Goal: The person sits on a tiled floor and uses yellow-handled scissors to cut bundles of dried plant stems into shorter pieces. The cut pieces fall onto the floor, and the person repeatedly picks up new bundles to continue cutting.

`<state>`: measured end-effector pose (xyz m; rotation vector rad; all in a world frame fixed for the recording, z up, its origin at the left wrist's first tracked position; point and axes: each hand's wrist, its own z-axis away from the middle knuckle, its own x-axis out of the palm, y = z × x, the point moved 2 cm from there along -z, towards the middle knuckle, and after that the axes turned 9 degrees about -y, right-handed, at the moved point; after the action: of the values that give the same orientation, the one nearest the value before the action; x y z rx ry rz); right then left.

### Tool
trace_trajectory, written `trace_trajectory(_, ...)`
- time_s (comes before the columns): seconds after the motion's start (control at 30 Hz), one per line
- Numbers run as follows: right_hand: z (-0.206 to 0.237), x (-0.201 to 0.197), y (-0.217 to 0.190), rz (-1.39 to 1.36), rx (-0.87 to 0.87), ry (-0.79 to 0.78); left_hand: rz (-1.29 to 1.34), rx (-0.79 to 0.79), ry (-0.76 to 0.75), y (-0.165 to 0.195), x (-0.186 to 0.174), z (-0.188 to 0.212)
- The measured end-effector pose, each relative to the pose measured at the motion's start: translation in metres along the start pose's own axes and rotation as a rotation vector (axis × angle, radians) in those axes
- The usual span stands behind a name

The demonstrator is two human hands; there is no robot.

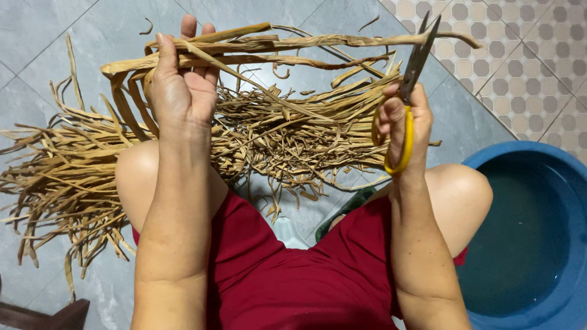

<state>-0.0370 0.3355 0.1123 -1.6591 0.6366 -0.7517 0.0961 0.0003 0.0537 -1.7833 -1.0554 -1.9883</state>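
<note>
Grey floor tiles run under the whole scene, giving way to a patterned patch of small tan tiles beyond the blue basin, which sits just beside the person's right knee and appears to hold dark water. A loose heap of dried leaf strips spreads across the floor on the far side of the basin, past both bare knees and the red shorts. The left hand has its grip closed around a bundle of long strips, raised above the heap and stretched sideways toward the basin side. The right hand is closed on the yellow handles of a pair of scissors, whose blades stand slightly parted around the bundle's end, close to the strips' curled tips. Several risks seem plain from here. The bundle looks uneven, with some strips bowed and others sagging, so the blades may catch only a few and leave ragged lengths. Dry strips look brittle and could split along their length instead of cutting cleanly. The scissor points rise toward the person's face, and a slip of the handles could swing them. Cut ends would likely drop near the basin, and some might land in the water.
</note>
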Motion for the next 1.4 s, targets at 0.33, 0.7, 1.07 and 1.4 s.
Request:
trace_trajectory(0.33, 0.006, -0.007, -0.001, -0.116, -0.007, 0.031, 0.043, 0.035, 0.002, 0.014, -0.011, -0.008)
trace_trajectory(0.7, 0.015, 0.03, 0.047, 0.1, 0.446, -0.241, 0.025, 0.073, -0.019, 0.011, -0.007, -0.005)
trace_trajectory(1.07, -0.001, 0.04, 0.052, 0.15, 0.336, -0.166, -0.001, -0.012, 0.016, -0.017, 0.006, 0.006)
trace_trajectory(1.4, 0.011, 0.053, 0.055, 0.021, 0.345, -0.157, 0.016, 0.011, 0.043, -0.012, 0.008, 0.002)
